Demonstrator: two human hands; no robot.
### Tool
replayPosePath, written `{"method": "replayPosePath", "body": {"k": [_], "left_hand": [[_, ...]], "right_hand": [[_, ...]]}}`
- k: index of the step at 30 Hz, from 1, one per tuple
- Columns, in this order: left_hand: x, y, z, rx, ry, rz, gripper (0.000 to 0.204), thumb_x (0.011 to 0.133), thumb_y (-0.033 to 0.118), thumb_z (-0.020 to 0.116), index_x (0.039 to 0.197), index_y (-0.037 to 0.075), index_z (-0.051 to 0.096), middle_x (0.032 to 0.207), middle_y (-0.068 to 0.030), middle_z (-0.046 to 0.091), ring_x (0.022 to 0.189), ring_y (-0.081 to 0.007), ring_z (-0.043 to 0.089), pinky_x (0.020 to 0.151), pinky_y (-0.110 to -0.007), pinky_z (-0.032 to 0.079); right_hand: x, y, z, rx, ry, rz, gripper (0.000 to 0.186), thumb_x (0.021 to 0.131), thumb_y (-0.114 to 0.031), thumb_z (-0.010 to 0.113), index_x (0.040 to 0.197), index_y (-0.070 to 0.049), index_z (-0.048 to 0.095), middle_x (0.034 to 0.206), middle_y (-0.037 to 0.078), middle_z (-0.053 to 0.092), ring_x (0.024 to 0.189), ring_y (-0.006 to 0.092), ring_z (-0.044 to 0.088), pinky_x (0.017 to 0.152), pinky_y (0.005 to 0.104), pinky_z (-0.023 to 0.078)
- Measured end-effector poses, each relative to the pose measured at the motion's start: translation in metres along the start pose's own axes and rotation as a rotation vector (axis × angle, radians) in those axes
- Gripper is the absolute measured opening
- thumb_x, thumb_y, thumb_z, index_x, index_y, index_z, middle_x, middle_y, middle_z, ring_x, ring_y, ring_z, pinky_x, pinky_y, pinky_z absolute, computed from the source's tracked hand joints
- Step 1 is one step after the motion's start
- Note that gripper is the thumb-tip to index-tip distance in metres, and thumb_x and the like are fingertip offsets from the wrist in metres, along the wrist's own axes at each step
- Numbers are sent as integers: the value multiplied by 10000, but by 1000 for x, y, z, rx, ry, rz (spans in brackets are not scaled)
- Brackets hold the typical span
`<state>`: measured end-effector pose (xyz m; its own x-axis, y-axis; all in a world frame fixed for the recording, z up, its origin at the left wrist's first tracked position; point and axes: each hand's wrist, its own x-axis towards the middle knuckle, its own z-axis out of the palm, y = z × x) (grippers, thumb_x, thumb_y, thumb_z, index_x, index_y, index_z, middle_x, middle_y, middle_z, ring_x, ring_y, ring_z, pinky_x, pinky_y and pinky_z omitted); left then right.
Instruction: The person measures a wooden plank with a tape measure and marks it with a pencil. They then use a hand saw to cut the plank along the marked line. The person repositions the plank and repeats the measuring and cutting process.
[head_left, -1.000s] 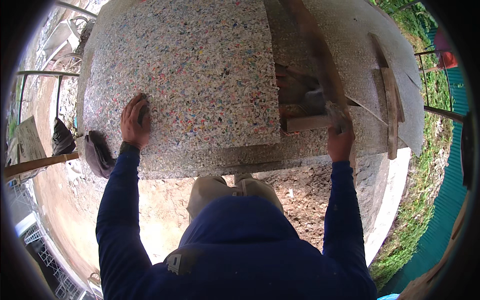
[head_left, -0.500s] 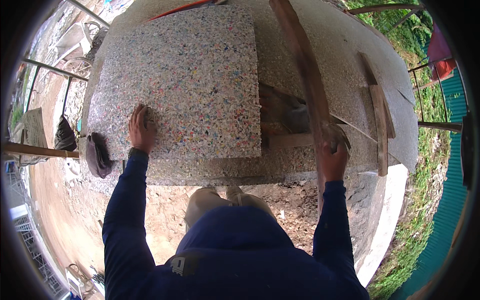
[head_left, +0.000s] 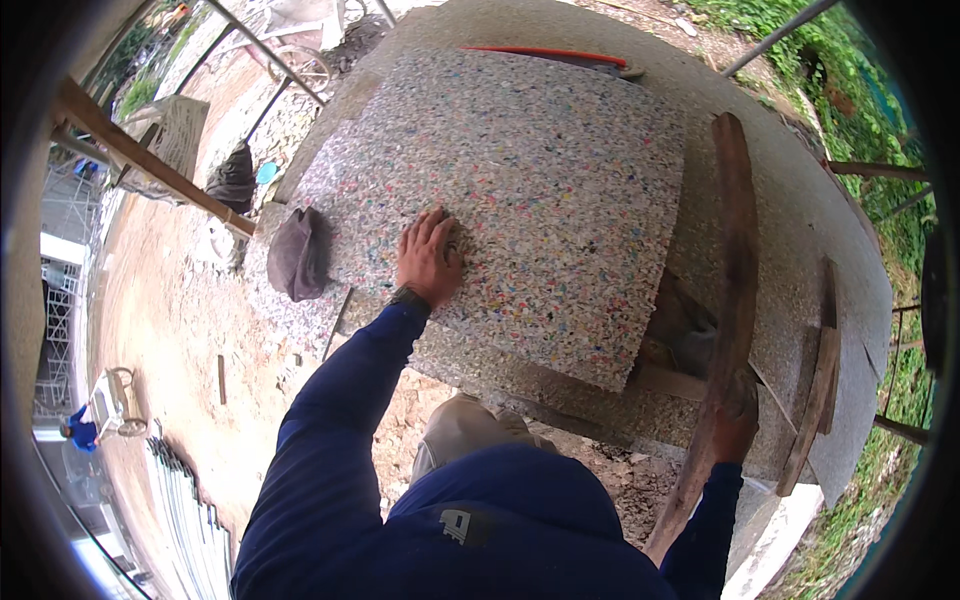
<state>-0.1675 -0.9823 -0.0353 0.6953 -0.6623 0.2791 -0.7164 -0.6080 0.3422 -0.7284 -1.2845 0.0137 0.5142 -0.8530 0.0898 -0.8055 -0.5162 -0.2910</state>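
Observation:
My left hand (head_left: 430,258) lies flat with its fingers a little apart on a speckled multicoloured board (head_left: 540,190), which looks like pressed chips. Something dark circles that wrist. Beside it, at the board's left, sits a dark, crumpled cloth or cap (head_left: 298,255). My right hand (head_left: 735,420) is closed round the near part of a long, worn wooden plank (head_left: 738,230). This plank runs away from me past the board's right edge. Shadow partly hides the right fingers.
Under the board spreads a larger greyish sheet (head_left: 800,240). Short wood strips (head_left: 815,400) lie on it at right. A red-edged tool (head_left: 560,53) rests at the board's far edge. Metal poles (head_left: 270,55) stand around; a blue-clad person (head_left: 80,430) is by a cart at far left.
My view has turned left, so the board, plank and hands sit farther right in the picture. The left hand stays on the board; the right still grips the plank.

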Motion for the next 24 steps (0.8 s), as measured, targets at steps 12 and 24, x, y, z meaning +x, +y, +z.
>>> {"method": "replayPosePath", "body": {"k": [12, 24], "left_hand": [[1, 2, -7, -96, 3, -33, 577, 908, 213, 659, 1479, 139, 611, 1657, -148, 507, 1598, -381, 387, 1325, -574, 259], [-3, -4, -8, -131, 30, -22, 579, 901, 234, 706, 1467, 142, 629, 1642, -138, 519, 1588, -373, 396, 1317, -568, 273]], "right_hand": [[-8, -1, 43, -292, 105, 141, 544, 981, -427, 770, 1314, -6, 683, 1193, 294, 696, 1146, 525, 681, 974, 594, 562], [135, 77, 7, -196, -87, -77, 468, 921, -240, 808, 1298, 18, 706, 1202, 290, 729, 1168, 501, 688, 1006, 574, 542]]}}
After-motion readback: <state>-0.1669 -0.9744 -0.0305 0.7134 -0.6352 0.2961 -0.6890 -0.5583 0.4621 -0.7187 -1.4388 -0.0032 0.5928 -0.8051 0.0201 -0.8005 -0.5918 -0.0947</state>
